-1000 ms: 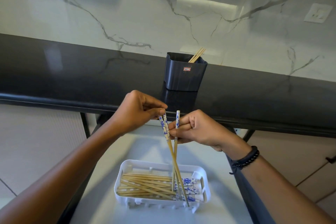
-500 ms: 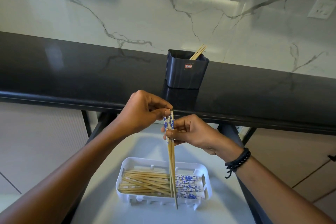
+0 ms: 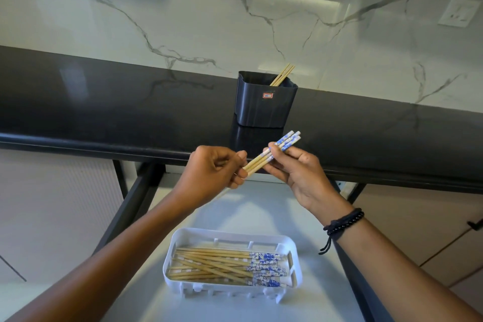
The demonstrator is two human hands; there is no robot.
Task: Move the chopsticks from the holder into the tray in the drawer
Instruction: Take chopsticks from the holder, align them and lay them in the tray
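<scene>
Both my hands hold a small bundle of bamboo chopsticks (image 3: 264,159) with blue-and-white patterned tops, tilted up to the right above the open drawer. My left hand (image 3: 214,168) grips the bare bamboo part. My right hand (image 3: 295,170) pinches the patterned end. Below them, a white tray (image 3: 296,266) sits in the drawer with several chopsticks lying lengthwise, patterned ends to the right. On the counter behind stands the black holder (image 3: 265,102), with two or three chopstick tips (image 3: 282,74) sticking out at its right corner.
The black countertop (image 3: 104,102) runs across the view, with a marble wall behind it and a wall socket (image 3: 456,12) at the upper right. The pale drawer floor (image 3: 248,212) lies open around the tray, between dark frame rails.
The chopsticks stood nearly upright with tips in the tray; now they are lifted and tilted, patterned ends up to the right. My left hand slid down to the bamboo part.
</scene>
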